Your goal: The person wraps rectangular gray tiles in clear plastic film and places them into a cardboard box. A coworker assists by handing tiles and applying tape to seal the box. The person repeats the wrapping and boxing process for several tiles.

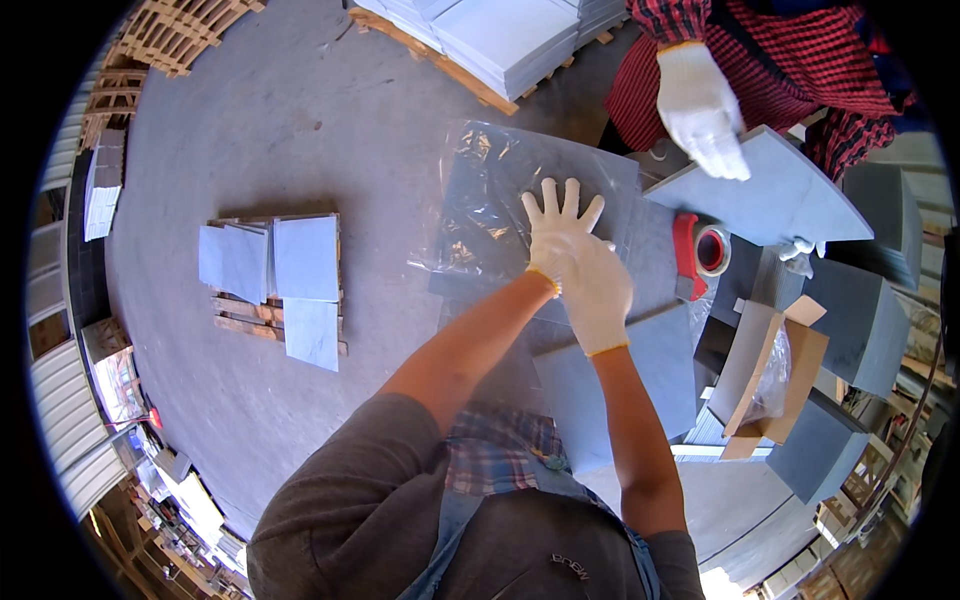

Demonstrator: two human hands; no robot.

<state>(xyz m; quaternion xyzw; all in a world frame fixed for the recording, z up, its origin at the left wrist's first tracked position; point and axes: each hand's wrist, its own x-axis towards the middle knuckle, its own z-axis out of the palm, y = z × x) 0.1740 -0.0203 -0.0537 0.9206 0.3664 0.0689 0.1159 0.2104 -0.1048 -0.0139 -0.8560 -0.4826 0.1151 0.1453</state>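
My left hand (556,222), in a white glove, lies flat with fingers spread on a grey tile wrapped in clear plastic film (500,190). My right hand (598,290), also gloved, rests over the left wrist and on the same wrapped tile, fingers together. A second grey tile (640,385) lies under my right forearm. A red tape dispenser (698,252) sits just right of my hands. Across from me a person in a red checked shirt holds a grey tile (775,195) with a white-gloved hand (702,112) on top.
An open cardboard box with plastic inside (775,375) stands at the right among several grey tiles (860,320). A pallet with a few pale tiles (275,280) lies on the concrete floor at left. A stacked pallet of tiles (500,40) is at the top.
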